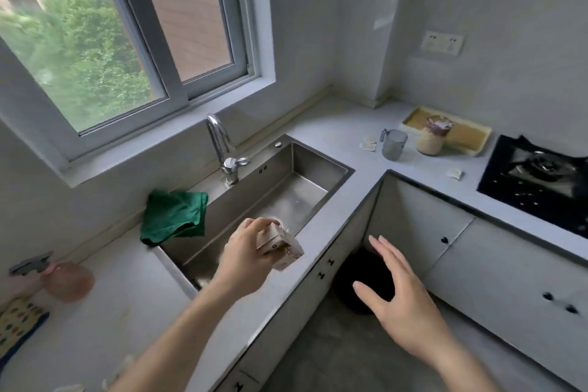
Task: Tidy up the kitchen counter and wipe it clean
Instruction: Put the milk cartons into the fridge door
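The left hand [245,248] grips a small carton [280,247], possibly a drink box, above the front rim of the steel sink [318,165]. The right hand [404,299], fingers spread and holding nothing, hovers right of the sink over the dark bin [362,280]. A green cloth [173,216] drapes over the sink's back-left edge.

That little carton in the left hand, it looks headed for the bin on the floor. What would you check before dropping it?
1. Small carton held firmly by the left hand: ok.
2. Black bin open on the floor: ok.
3. Carton over the bin: not ok, it is above the sink edge.
4. Right hand free, holding nothing: ok.
5. Carton empty: cannot tell.
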Motion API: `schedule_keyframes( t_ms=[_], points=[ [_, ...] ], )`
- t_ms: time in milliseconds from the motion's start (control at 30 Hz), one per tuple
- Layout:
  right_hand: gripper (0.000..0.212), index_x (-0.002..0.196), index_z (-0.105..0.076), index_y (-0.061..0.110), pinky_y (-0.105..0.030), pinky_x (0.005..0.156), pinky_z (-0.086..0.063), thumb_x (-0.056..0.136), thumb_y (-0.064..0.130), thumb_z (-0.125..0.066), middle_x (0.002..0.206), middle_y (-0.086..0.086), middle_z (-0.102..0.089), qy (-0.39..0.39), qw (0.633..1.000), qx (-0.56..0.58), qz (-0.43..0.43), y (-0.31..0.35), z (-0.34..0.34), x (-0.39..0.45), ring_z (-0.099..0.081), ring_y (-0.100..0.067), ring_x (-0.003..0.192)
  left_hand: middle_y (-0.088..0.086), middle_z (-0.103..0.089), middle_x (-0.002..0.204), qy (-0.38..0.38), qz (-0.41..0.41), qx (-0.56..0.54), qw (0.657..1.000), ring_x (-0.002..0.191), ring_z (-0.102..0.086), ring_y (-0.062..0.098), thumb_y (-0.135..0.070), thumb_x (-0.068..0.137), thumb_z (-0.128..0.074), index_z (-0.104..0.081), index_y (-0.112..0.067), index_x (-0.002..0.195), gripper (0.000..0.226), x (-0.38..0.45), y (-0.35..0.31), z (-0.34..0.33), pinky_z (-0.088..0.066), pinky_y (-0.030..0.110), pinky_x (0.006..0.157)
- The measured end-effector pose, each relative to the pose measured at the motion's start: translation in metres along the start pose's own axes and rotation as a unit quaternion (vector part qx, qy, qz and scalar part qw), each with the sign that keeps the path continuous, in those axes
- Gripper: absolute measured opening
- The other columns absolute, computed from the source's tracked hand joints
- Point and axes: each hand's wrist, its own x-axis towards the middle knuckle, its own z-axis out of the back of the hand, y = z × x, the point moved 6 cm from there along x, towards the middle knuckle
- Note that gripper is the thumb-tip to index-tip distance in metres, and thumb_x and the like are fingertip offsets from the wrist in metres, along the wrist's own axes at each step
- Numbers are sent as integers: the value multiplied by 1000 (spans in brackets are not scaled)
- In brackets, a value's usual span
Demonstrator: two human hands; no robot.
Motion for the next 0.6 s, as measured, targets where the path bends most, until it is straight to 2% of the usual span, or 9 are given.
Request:
schedule_keyframes(
  t_ms=[133, 233, 400, 500, 600],
  points=[
    [76, 152, -30, 49, -17, 113, -21, 90, 42, -72, 158, 35, -19, -72, 997, 7, -27, -33, 71, -20, -20, 18, 141, -18, -66, 102, 9, -49, -28, 998, 94, -64, 11, -30, 76, -88, -66, -38, 115, 45, 15, -89, -32, -55, 33, 82],
    [74, 152, -31, 48, -18, 114, -20, 91, 40, -71, 158, 32, -22, -106, 993, 0, -47, -59, 122, -40, -20, 14, 143, -17, -71, 99, 26, -75, -49, 996, 91, -68, 7, -33, 73, -91, -69, -37, 114, 47, 19, -140, -63, -59, 34, 81],
    [62, 145, -39, 48, -16, 113, -19, 93, 37, -70, 153, 32, -28, -147, 987, -6, -67, -102, 189, -65, -22, 15, 142, -21, -71, 94, 62, -110, -88, 988, 84, -65, -8, -25, 74, -90, -70, -39, 113, 46, 23, -211, -119, -56, 26, 80],
    [58, 139, -41, 51, -21, 117, -25, 92, 37, -71, 150, 31, -33, -170, 982, -11, -84, -129, 223, -78, -27, 13, 141, -23, -72, 95, 89, -135, -79, 984, 85, -70, -2, -29, 73, -89, -66, -51, 110, 49, 27, -249, -157, -57, 29, 77],
    [56, 141, -48, 42, -26, 116, -35, 91, 38, -71, 144, 34, -42, -196, 975, -11, -104, -157, 260, -84, -36, 16, 133, -20, -72, 96, 114, -167, -76, 976, 87, -70, 3, -24, 74, -89, -64, -52, 104, 48, 35, -293, -194, -54, 26, 74]
  ],
)
